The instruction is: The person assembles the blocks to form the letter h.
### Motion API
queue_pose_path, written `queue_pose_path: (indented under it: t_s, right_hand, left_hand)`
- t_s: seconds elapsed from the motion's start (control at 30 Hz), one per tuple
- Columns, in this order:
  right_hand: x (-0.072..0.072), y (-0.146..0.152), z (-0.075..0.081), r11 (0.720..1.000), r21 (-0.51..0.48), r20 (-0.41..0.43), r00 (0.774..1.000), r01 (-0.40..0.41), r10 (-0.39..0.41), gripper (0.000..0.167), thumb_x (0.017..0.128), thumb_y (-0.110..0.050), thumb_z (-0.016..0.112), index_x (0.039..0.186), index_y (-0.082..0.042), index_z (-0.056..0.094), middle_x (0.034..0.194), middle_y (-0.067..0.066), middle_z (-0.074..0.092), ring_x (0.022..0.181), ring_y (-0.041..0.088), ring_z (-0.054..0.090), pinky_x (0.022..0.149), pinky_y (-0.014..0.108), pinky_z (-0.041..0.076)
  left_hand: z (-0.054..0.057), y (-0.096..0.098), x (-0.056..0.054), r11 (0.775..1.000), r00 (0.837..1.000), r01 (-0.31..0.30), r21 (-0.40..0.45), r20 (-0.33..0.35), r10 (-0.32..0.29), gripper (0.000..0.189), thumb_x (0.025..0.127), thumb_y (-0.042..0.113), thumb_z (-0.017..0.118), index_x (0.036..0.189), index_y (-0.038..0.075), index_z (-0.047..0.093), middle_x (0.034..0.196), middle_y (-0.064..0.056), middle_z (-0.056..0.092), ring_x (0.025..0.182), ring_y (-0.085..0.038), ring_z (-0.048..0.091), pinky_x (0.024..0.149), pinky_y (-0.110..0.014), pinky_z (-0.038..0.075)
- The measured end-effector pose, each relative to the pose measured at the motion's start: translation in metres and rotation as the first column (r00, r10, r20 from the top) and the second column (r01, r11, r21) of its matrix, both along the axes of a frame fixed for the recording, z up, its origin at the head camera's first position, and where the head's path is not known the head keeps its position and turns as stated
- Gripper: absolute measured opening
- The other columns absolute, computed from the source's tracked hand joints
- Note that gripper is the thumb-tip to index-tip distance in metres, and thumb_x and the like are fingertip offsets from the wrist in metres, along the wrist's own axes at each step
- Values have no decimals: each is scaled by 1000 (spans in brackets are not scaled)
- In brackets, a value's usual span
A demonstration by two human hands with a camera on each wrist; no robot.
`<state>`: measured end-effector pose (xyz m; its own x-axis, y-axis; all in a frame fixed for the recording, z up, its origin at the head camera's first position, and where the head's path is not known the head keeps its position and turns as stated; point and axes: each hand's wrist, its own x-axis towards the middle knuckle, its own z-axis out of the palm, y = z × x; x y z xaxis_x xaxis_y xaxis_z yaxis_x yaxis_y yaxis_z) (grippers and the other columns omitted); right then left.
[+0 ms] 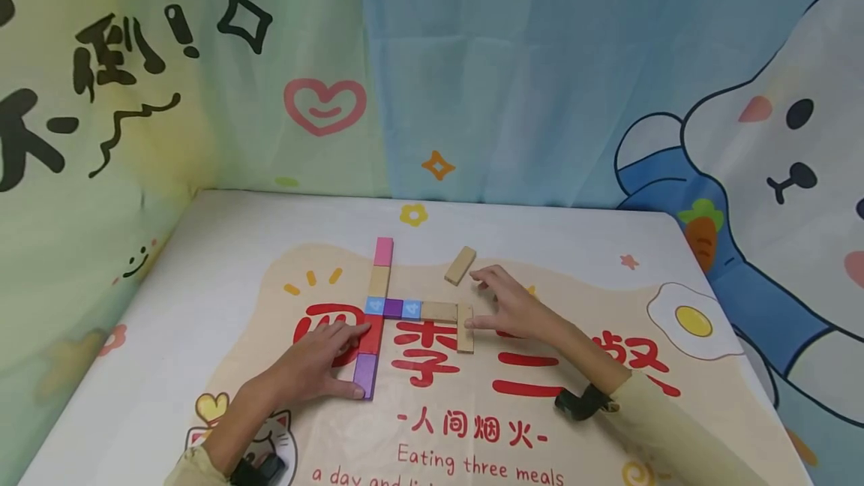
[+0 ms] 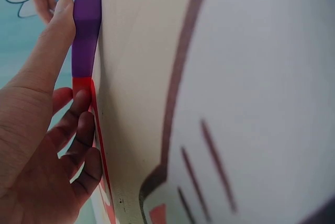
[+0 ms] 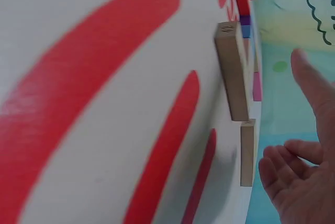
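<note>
Colored and plain wooden blocks form a column with a row branching right in the head view. My left hand (image 1: 317, 366) lies along the column's lower left side, thumb against the light purple block (image 1: 366, 373) and fingers at the red block (image 1: 373, 340). In the left wrist view the thumb touches the side of that purple block (image 2: 86, 35). My right hand (image 1: 516, 306) is spread at the row's right end, thumb near the upright plain block (image 1: 465, 336). Its fingers reach toward a loose plain block (image 1: 460, 265), with nothing between them and the thumb.
Higher in the column are a pink block (image 1: 383, 251), a plain block (image 1: 379, 281) and a light blue block (image 1: 375, 306). A dark purple block (image 1: 393, 309) and a plain block (image 1: 439, 312) lie in the row. A printed cloth (image 1: 540, 238) covers the table, with a curtain (image 1: 499, 96) behind.
</note>
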<state>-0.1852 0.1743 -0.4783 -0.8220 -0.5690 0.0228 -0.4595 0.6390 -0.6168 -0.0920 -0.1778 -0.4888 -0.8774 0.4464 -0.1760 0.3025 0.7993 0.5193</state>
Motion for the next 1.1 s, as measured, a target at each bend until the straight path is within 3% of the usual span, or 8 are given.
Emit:
queue_pose_path:
  t_s: [0.1, 0.4, 0.67, 1.1]
  right_hand:
    - [-7, -4, 0, 998, -3, -17, 998, 59, -59, 77, 80, -37, 78, 138, 2, 45, 131, 17, 51, 115, 29, 56, 93, 45, 55]
    - [-36, -20, -4, 966, 55, 73, 964, 252, -256, 82, 83, -38, 75, 144, 2, 39, 138, 21, 45, 123, 33, 50, 103, 48, 48]
    - [-50, -33, -9, 955, 111, 73, 956, 275, -284, 85, 78, -41, 79, 141, 3, 42, 133, 21, 47, 117, 31, 48, 101, 47, 49]
    - [-53, -34, -12, 953, 176, 84, 960, 249, -266, 82, 80, -35, 77, 143, 1, 40, 140, 19, 44, 124, 32, 45, 105, 47, 46]
  left_hand:
    - [0, 0, 0, 1000, 1000, 1, -1, -4, -1, 97, 69, 64, 76, 148, 20, 40, 133, 1, 54, 123, -17, 50, 102, -46, 49]
    - [-2, -1, 0, 1000, 1000, 4, -20, -22, -5, 98, 68, 65, 76, 147, 20, 40, 131, 1, 55, 120, -16, 51, 100, -45, 50]
    - [-2, 0, 0, 1000, 1000, 1, -10, -13, -1, 97, 68, 64, 76, 147, 21, 40, 132, 1, 55, 122, -17, 50, 100, -45, 51]
    - [-1, 0, 0, 1000, 1000, -1, -6, -8, 1, 97, 68, 64, 76, 147, 20, 40, 132, 1, 55, 122, -18, 51, 101, -46, 50]
